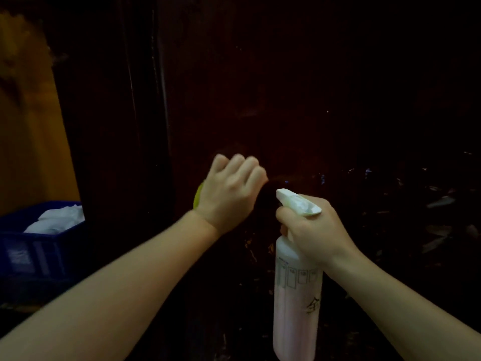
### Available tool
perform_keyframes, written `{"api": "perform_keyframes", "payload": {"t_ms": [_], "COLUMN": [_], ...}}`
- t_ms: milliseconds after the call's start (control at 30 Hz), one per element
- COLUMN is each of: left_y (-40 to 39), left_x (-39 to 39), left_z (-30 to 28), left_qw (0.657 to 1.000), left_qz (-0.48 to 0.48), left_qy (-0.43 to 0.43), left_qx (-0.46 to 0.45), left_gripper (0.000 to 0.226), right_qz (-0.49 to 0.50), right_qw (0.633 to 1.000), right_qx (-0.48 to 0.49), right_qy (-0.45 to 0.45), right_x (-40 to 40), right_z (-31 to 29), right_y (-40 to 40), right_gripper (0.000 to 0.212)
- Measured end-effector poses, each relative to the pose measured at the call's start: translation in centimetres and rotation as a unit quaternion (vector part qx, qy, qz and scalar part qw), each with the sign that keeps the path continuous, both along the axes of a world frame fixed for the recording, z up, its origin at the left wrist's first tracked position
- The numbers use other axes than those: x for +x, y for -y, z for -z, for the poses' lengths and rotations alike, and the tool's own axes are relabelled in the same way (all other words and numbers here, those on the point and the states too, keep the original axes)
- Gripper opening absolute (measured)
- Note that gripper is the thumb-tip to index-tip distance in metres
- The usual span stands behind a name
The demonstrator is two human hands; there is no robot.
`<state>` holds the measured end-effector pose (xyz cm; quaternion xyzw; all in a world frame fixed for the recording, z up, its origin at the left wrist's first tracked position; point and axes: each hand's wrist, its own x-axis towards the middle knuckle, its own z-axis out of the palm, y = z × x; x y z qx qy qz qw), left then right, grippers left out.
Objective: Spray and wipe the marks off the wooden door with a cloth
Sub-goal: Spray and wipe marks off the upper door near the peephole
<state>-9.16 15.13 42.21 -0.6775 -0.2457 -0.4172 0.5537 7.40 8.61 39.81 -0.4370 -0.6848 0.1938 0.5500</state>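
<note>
1. The dark brown wooden door (312,87) fills most of the view, upright and dim; pale scuffs and flecks show on its lower right part, and its left edge runs down beside a darker frame strip
2. An orange-yellow wall (28,131) stands left of the frame
3. A blue plastic crate (39,251) sits low at the left, near the frame, with crumpled white cloths (58,220) lying inside it
4. The white translucent spray bottle (296,295) holds pinkish liquid; a row of small printed boxes runs across its upper body and a dark handwritten character sits lower, neither readable; its white nozzle points at the door
5. The left hand (229,194) is against the door, fingers curled tight together over a yellow-green cloth (198,198), only a sliver of which shows at the hand's outer edge
6. The right hand (309,230) is clamped round the bottle's neck below the trigger head, just beside the left hand
</note>
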Motion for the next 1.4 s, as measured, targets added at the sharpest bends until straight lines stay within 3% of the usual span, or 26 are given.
{"api": "perform_keyframes", "payload": {"t_ms": [167, 300, 533, 667, 900, 1100, 1267, 1400], "left_y": [0.0, 0.3, 0.1, -0.3, -0.4, -0.4, -0.3, -0.4], "left_x": [-0.1, -0.2, 2.2, 3.1, 3.6, 3.6, 3.2, 1.0], "left_z": [2.3, 0.5, -5.5, -4.8, 1.2, 1.4, 0.4, -3.4], "left_qw": [0.997, 0.992, 0.999, 0.993, 1.000, 1.000, 0.999, 1.000], "left_qz": [0.001, 0.006, -0.010, 0.007, 0.013, 0.004, 0.006, -0.014], "left_qy": [-0.072, -0.124, 0.024, 0.112, -0.018, -0.018, -0.040, 0.016], "left_qx": [-0.013, -0.026, 0.025, 0.024, 0.011, 0.010, -0.002, 0.011], "left_gripper": [0.026, 0.016, 0.015, 0.015, 0.021, 0.022, 0.020, 0.018], "right_qz": [-0.025, 0.020, 0.004, 0.001, 0.084, 0.062, 0.067, 0.011], "right_qw": [0.999, 0.999, 1.000, 1.000, 0.994, 0.997, 0.996, 0.999], "right_qx": [-0.027, 0.027, 0.010, 0.010, 0.063, 0.006, 0.056, 0.041], "right_qy": [-0.001, -0.004, -0.014, -0.004, -0.010, -0.041, 0.008, 0.033], "right_x": [0.8, 1.6, 3.5, 3.8, 5.4, 6.2, 6.3, 5.6], "right_z": [0.4, 0.5, -0.2, -0.4, -0.1, -0.6, -0.3, 0.2], "right_y": [0.0, 0.3, 0.9, 0.8, 0.5, 0.6, 1.4, 1.7], "right_gripper": [0.031, 0.026, 0.026, 0.027, 0.026, 0.039, 0.027, 0.028]}}
